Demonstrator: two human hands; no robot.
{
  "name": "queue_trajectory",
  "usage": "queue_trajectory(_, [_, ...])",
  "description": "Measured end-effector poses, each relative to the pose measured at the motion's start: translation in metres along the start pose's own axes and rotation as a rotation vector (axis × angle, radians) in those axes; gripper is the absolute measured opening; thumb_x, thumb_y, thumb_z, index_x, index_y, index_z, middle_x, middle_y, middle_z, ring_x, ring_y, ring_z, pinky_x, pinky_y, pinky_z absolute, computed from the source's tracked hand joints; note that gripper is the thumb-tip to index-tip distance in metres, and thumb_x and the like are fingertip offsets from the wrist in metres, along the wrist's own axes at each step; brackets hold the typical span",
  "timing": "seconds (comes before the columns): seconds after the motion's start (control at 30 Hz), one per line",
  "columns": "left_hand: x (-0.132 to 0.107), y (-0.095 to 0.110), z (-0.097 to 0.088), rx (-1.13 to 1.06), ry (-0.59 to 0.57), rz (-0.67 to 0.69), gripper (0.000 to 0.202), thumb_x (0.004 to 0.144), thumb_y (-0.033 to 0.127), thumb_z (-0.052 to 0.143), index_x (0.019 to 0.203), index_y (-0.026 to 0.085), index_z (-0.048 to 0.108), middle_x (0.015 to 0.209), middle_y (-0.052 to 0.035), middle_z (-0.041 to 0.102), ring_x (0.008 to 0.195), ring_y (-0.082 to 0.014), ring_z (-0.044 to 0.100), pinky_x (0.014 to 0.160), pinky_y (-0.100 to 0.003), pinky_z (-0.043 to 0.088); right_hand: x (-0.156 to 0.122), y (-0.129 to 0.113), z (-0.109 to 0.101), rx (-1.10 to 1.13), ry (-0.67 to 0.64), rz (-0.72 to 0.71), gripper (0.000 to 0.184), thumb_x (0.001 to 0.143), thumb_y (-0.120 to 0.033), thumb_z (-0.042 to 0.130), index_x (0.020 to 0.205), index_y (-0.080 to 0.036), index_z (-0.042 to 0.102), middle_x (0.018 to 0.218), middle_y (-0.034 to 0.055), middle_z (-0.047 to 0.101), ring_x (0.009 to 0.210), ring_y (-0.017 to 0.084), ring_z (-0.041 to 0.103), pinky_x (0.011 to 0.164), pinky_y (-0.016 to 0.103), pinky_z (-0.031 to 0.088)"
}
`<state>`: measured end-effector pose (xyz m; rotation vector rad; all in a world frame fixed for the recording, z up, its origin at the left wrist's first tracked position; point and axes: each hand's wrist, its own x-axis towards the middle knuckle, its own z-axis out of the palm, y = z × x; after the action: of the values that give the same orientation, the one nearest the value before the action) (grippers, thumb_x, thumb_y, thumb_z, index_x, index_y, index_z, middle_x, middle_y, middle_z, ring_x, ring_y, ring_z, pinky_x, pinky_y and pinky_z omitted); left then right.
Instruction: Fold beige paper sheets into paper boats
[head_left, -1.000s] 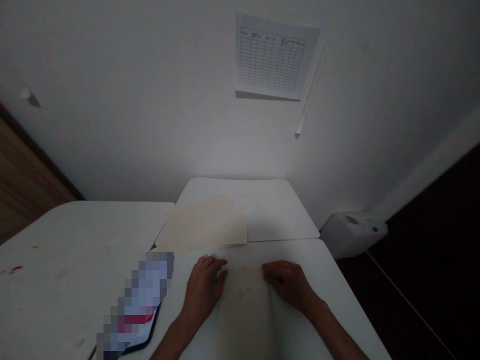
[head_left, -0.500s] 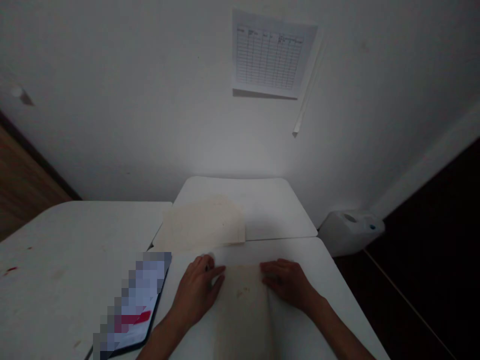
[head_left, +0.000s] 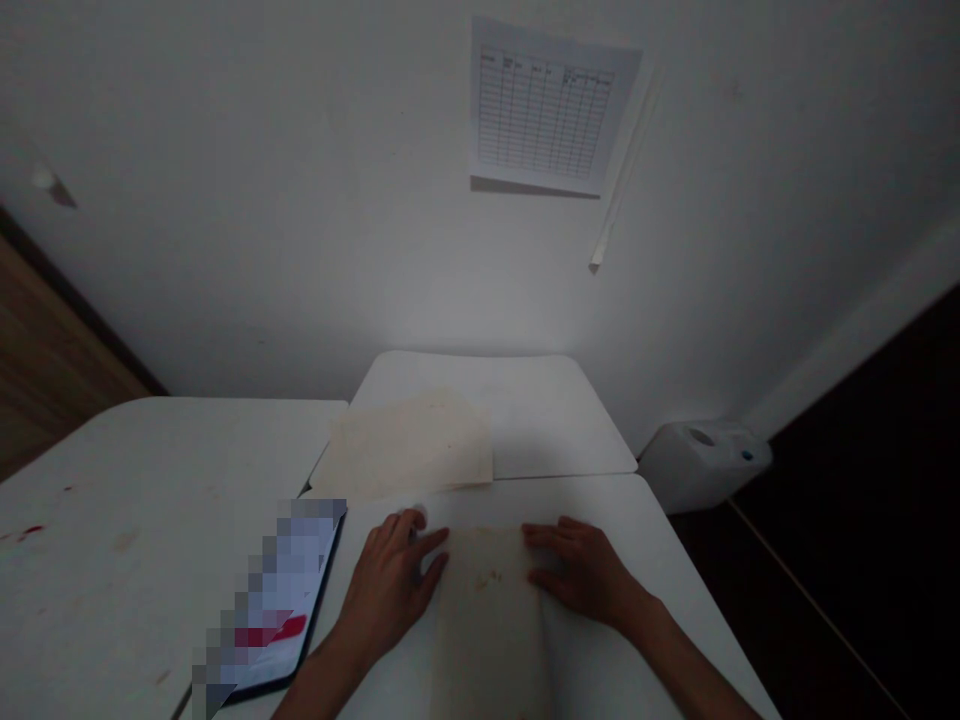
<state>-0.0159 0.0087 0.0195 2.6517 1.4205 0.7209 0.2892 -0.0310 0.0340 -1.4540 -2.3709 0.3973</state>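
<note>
A beige, faintly stained cloth (head_left: 487, 620) lies folded in a long strip on the white table (head_left: 660, 560) in front of me. My left hand (head_left: 394, 580) rests flat on the table against the cloth's left edge, fingers stretched toward its far corner. My right hand (head_left: 581, 570) lies on the cloth's right edge, fingers extended and pressing down. Neither hand grips anything.
A pile of similar beige cloths (head_left: 409, 445) lies on a second white table further back. A tablet (head_left: 274, 600) with a lit screen sits left of my left hand. A third white table (head_left: 112, 500) is on the left. A white plastic canister (head_left: 705, 460) stands on the floor to the right.
Both hands have stayed at the cloth's edges; the left hand slid slightly back toward me. The view has shifted a little.
</note>
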Motion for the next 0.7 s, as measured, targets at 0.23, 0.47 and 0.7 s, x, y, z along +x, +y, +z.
queue_trajectory(0.23, [-0.001,0.003,-0.002,-0.001,-0.011,-0.01,0.031,0.086,0.036,0.061,0.115,0.029,0.066,0.108,-0.0077,0.055,0.101,-0.0274,0.053,0.082,-0.043,0.045,-0.007,-0.004,-0.007,-0.014,-0.066,-0.005,0.053,0.079,-0.05,0.067,0.127,-0.029,0.056,0.138,0.0018,0.053,0.116,0.029,0.057,0.107,0.048,0.035])
queue_trajectory(0.47, [-0.003,0.002,0.0,-0.007,0.019,-0.009,0.03,0.084,0.037,0.064,0.113,0.029,0.067,0.108,-0.0076,0.056,0.101,-0.0274,0.053,0.083,-0.043,0.044,-0.011,-0.011,-0.004,-0.083,-0.027,-0.043,0.037,0.082,-0.043,0.067,0.116,-0.028,0.063,0.137,0.0001,0.054,0.108,0.028,0.059,0.095,0.044,0.044])
queue_trajectory(0.7, [-0.003,0.001,0.002,-0.009,0.024,-0.005,0.032,0.085,0.038,0.063,0.115,0.029,0.066,0.11,-0.0079,0.056,0.102,-0.0277,0.054,0.083,-0.043,0.044,-0.016,-0.015,0.01,-0.093,0.061,-0.144,0.015,0.092,-0.032,0.058,0.084,-0.026,0.069,0.125,-0.0009,0.064,0.09,0.021,0.061,0.08,0.036,0.048])
